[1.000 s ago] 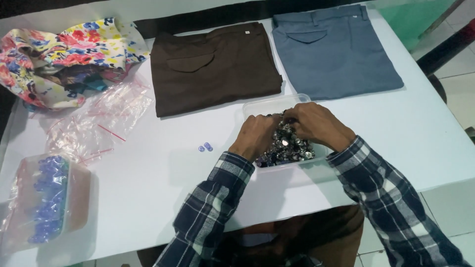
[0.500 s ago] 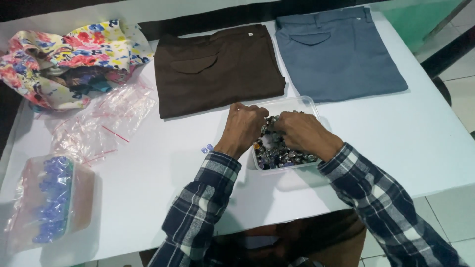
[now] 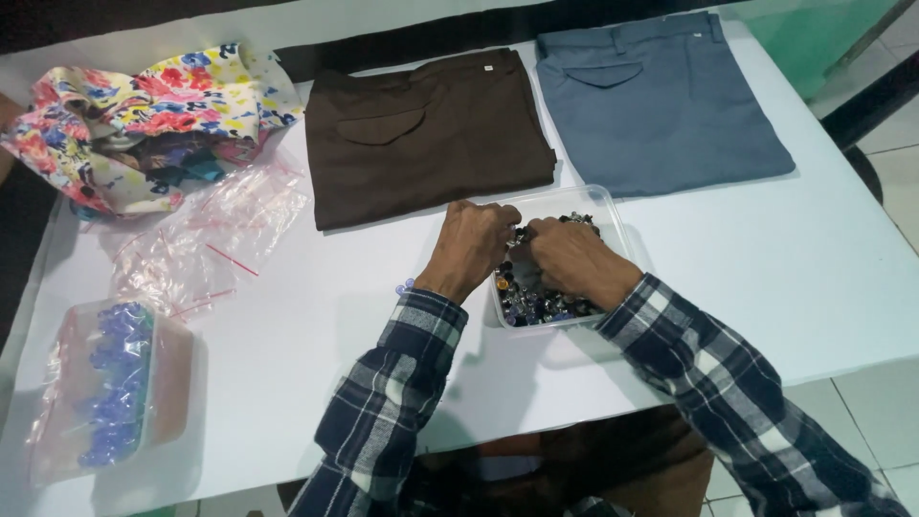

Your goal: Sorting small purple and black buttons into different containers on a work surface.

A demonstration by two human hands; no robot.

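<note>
Your left hand (image 3: 476,244) and right hand (image 3: 571,260) meet over a clear plastic tub (image 3: 613,213) of small buttons and studs (image 3: 528,304) at the centre of a white table (image 3: 823,278). Your fingers on both hands are curled inward and pinched together at the tub's near-left rim; whether they grip a piece cannot be told, since the knuckles hide the fingertips. The tub sits just below two folded pairs of trousers, one brown (image 3: 426,134) and one grey-blue (image 3: 656,96), lying side by side. A few loose bluish beads (image 3: 405,285) lie on the table just beside your left wrist. Farther left, empty clear zip bags (image 3: 206,239) are strewn below a bundle of floral cloth (image 3: 144,115), and a bag of blue pieces (image 3: 110,383) rests near the table's front-left edge. Your sleeves are dark plaid.
</note>
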